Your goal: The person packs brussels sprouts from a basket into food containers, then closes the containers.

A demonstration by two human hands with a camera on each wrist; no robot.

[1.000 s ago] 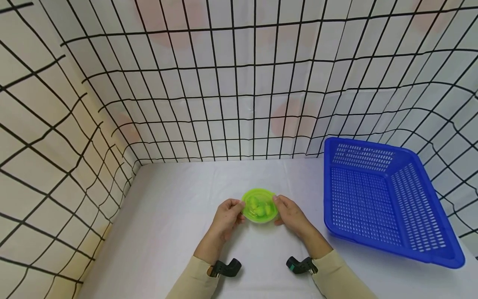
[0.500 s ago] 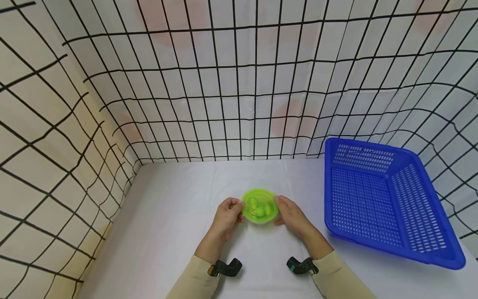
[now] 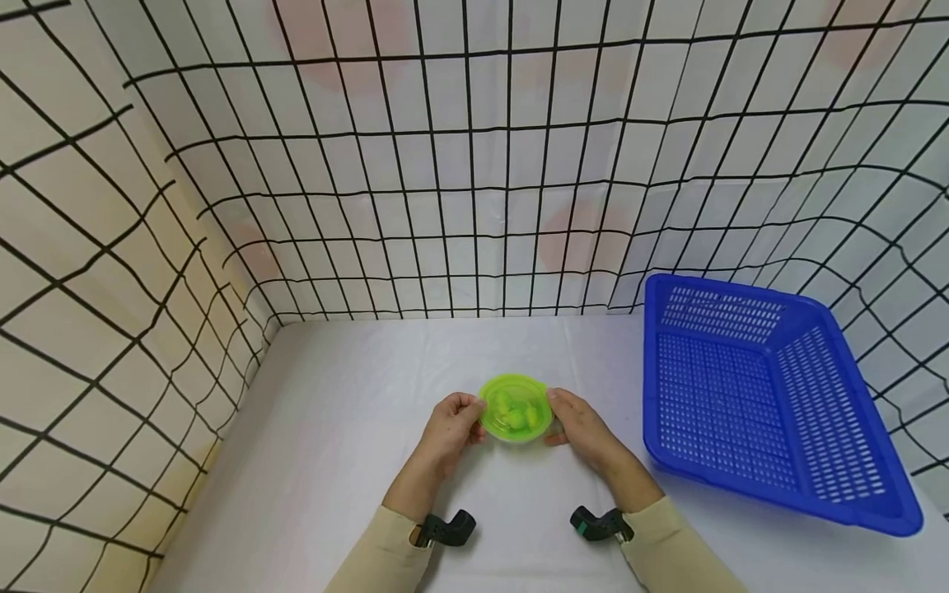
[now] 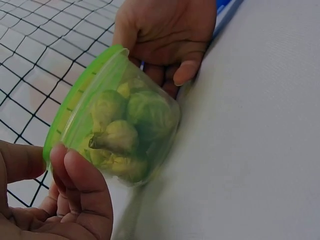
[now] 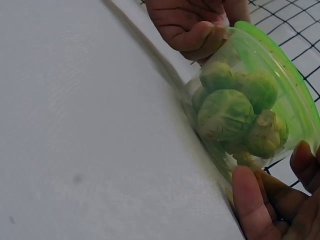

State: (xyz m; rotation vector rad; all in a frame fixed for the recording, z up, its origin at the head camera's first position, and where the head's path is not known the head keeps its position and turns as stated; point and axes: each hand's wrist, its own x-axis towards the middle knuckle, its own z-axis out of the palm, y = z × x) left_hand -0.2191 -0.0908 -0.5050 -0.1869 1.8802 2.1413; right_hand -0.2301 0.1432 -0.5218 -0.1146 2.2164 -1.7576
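Note:
A round clear food container [image 3: 515, 409] with a bright green lid [image 4: 75, 95] sits on the white table between both hands. Through its walls show several Brussels sprouts [image 5: 226, 115], green and yellowish. My left hand [image 3: 451, 430] pinches the lid's rim at the left, thumb on top and curled fingers beneath. At the opposite side my right hand [image 3: 582, 424] holds the container, its thumb at the lid's edge and its fingers along the lower wall. In the left wrist view the lid lies on the rim all along the visible side.
A blue plastic basket [image 3: 726, 403] with perforated walls stands at the right, tilted toward me. Black wire mesh [image 3: 467, 193] encloses the white table [image 3: 334, 461] at the back and both sides. A black wrist camera [image 3: 450, 529] is strapped to each forearm.
The right thumb has slid slightly outward at the lid's edge. Container, left hand and basket stay where they were.

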